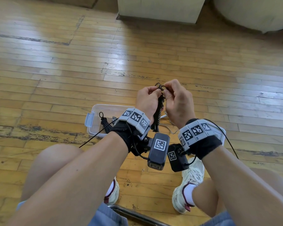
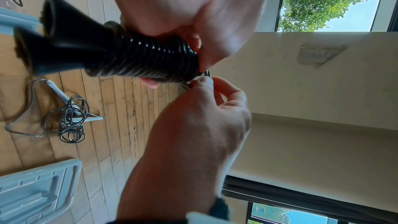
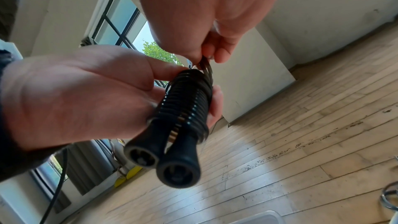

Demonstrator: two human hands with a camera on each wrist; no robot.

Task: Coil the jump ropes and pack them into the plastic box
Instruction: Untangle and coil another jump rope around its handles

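Observation:
A black jump rope [image 1: 158,110] is held upright above the floor, its cord wound in tight turns round its two handles [image 3: 172,164]. My left hand [image 1: 155,91] grips the wound bundle [image 2: 146,57] near its top. At the upper end of the bundle my right hand [image 1: 166,89] pinches the small loop of cord [image 3: 206,64] between thumb and finger. The clear plastic box [image 1: 95,111] with a blue latch stands open on the floor, below and left of my hands. A second coiled black rope [image 1: 104,123] lies inside it.
A grey rope with white handles [image 2: 71,118] lies loosely tangled on the wooden floor beside the box. The pale blue lid [image 2: 36,188] lies nearby. A white cabinet [image 1: 158,12] stands far ahead. My knees and shoes [image 1: 191,180] are below the hands.

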